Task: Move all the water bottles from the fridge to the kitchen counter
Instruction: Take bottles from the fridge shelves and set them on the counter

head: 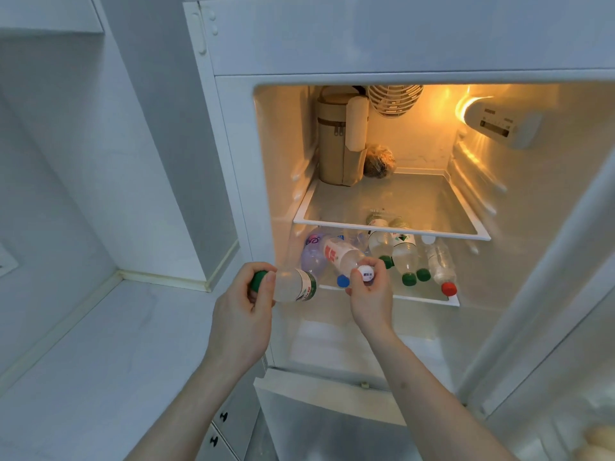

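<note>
The fridge [519, 201] stood open, lit amber inside, filling the view from twelve round to four o'clock, and the pale kitchen counter [109, 354] ran off toward eight o'clock beside it. On the upper glass shelf [416, 201], toward eleven o'clock of the cavity, a tan zipped bag [336, 144] stood upright with a dark wrapped bundle [378, 161] just beside it. Beneath that shelf the remaining bottles lay on their sides, caps toward the door: a purple-tinted bottle [312, 254] at the nine o'clock end, two green-capped bottles [404, 254] near the middle, and a red-capped bottle [441, 264] at the three o'clock end. The person's left hand [243, 311] had its fingers curled round the neck end of a green-capped, green-labelled bottle [294, 285], held level at the fridge's left edge, clear of the shelf. The right hand [369, 294] pinched the white cap of a red-labelled bottle [342, 256], whose body lay slanting on the pile in the fridge. A blue cap [342, 281] showed just below that hand's fingers [353, 277].
</note>
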Demonstrator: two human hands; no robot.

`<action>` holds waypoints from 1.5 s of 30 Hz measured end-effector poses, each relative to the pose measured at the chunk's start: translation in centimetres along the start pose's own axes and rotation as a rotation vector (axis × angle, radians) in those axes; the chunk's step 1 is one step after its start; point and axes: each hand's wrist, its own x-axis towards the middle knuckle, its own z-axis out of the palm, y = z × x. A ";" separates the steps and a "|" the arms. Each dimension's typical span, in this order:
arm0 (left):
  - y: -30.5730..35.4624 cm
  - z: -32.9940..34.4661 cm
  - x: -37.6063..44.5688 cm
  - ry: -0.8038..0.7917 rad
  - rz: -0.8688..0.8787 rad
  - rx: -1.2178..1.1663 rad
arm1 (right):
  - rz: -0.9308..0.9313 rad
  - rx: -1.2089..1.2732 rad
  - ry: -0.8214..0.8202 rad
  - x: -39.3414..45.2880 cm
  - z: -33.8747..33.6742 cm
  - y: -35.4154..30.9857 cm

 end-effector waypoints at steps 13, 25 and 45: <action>-4.6 -6.3 -5.8 -0.245 -0.129 0.125 | -0.192 -0.194 -0.181 -7.9 -3.5 -4.5; -10.6 -15.8 -17.1 -0.251 -0.357 0.181 | -0.122 -0.331 -0.632 -21.4 1.5 -6.4; -10.6 -24.6 -35.0 0.446 -0.912 0.295 | -0.388 -0.270 -1.586 -34.3 15.2 -7.9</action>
